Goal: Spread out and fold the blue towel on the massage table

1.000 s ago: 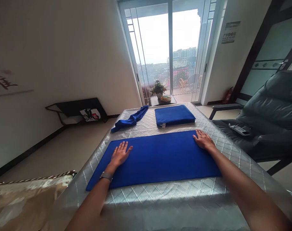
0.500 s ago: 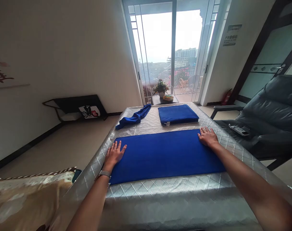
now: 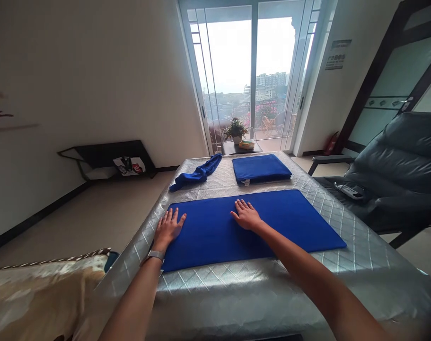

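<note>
A blue cloth (image 3: 215,239) lies flat across the near part of a table with a silver quilted cover (image 3: 346,272). My left hand (image 3: 168,228) rests on the cloth's left end, fingers spread. Near the cloth's middle, my right hand (image 3: 246,215) lies flat with its fingers stretched out. Neither hand grips anything. Beyond the cloth sits a folded blue cloth stack (image 3: 261,168) with a small white tag at its front edge. To its left is a crumpled blue cloth (image 3: 197,174).
A dark padded armchair (image 3: 396,166) stands to the right, with a light-coloured device (image 3: 349,191) on its seat. Behind the table's far end are a potted plant (image 3: 236,130) and a glass sliding door (image 3: 229,71). A patterned fabric (image 3: 38,293) is at lower left.
My right hand has slid left from the cloth's right end to about its middle, uncovering that end. My left hand stays at the left end.
</note>
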Action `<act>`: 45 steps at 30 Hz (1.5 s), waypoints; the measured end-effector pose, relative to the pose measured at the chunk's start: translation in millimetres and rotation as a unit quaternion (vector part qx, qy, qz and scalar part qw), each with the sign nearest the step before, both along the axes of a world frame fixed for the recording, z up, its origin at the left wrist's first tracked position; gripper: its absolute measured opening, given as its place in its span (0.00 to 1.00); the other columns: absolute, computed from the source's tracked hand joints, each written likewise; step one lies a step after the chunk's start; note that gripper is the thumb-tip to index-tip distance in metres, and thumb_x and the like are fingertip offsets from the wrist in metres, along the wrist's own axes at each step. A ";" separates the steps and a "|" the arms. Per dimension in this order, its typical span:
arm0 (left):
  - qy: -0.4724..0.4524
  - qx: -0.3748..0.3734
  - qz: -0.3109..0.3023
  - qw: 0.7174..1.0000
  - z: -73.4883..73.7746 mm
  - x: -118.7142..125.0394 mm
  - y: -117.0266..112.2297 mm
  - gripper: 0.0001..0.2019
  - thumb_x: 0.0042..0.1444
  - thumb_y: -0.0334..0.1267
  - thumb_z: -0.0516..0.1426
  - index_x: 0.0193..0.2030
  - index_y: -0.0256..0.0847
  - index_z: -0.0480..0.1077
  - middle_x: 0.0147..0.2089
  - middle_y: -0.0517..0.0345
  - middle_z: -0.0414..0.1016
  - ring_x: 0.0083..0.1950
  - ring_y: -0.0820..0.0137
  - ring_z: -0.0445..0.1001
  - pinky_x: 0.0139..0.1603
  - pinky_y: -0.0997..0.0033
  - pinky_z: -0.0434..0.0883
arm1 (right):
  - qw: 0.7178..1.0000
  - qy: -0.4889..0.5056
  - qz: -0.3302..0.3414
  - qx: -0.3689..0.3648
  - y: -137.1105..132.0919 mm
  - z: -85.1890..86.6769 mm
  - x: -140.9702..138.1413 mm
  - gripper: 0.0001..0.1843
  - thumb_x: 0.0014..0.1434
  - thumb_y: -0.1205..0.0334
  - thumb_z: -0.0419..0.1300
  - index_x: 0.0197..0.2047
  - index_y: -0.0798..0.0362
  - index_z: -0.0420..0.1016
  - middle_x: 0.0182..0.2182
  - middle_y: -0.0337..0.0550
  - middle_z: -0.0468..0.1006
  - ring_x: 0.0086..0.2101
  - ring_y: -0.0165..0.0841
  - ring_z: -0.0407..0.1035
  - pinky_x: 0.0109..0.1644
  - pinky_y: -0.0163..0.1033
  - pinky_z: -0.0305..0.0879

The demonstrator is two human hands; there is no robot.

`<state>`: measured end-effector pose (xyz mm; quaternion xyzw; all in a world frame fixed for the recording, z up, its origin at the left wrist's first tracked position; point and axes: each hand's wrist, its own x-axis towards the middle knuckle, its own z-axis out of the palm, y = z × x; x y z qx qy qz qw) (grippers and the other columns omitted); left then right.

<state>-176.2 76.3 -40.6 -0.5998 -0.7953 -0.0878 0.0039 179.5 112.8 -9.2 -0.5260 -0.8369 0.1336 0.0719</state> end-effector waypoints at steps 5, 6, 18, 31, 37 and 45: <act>-0.002 -0.006 0.000 1.000 2.6 0.2 -0.4 0.38 0.69 0.59 0.38 0.77 0.36 0.50 0.79 0.43 0.46 0.79 0.56 0.46 0.77 0.47 0.48 | 0.999 -0.031 -0.038 -0.012 9.1 -2.2 46.4 0.45 0.70 0.35 0.29 0.78 0.56 0.41 0.77 0.46 0.40 0.74 0.37 0.32 0.76 0.50 0.28; 0.000 -0.004 -0.002 1.000 2.8 0.3 -0.4 0.38 0.69 0.60 0.38 0.77 0.37 0.51 0.79 0.43 0.47 0.79 0.55 0.47 0.76 0.47 0.49 | 0.998 -0.042 -0.055 -0.012 11.8 -2.4 65.3 0.45 0.70 0.35 0.29 0.79 0.55 0.41 0.77 0.46 0.39 0.74 0.37 0.32 0.76 0.50 0.29; -0.001 0.002 -0.001 1.000 1.8 -0.8 1.2 0.38 0.68 0.60 0.39 0.76 0.36 0.53 0.78 0.43 0.50 0.78 0.54 0.49 0.76 0.46 0.51 | 0.969 -0.086 -0.233 0.008 30.3 -14.3 247.8 0.42 0.70 0.41 0.33 0.78 0.58 0.42 0.77 0.48 0.42 0.74 0.38 0.36 0.76 0.50 0.37; 0.084 0.100 -0.047 0.990 31.5 54.3 -9.6 0.33 0.69 0.47 0.37 0.73 0.30 0.59 0.76 0.42 0.56 0.77 0.56 0.53 0.77 0.51 0.49 | 0.966 -0.088 -0.242 0.019 26.6 -14.4 240.4 0.42 0.70 0.43 0.33 0.78 0.61 0.44 0.77 0.48 0.43 0.74 0.38 0.37 0.76 0.48 0.35; 0.026 0.032 -0.252 0.967 34.0 185.3 -8.1 0.34 0.71 0.53 0.36 0.75 0.37 0.57 0.78 0.48 0.52 0.79 0.61 0.49 0.78 0.56 0.49 | 0.966 -0.080 -0.243 0.032 26.8 -16.2 240.2 0.41 0.70 0.43 0.34 0.77 0.59 0.46 0.76 0.49 0.44 0.74 0.38 0.38 0.76 0.49 0.36; -0.017 -0.039 -0.276 0.960 16.9 231.8 -17.1 0.41 0.68 0.64 0.33 0.78 0.40 0.47 0.80 0.49 0.45 0.80 0.62 0.43 0.79 0.52 0.43 | 0.966 -0.090 -0.241 0.021 25.8 -12.4 240.1 0.41 0.71 0.44 0.34 0.78 0.61 0.45 0.76 0.49 0.44 0.74 0.38 0.38 0.76 0.47 0.35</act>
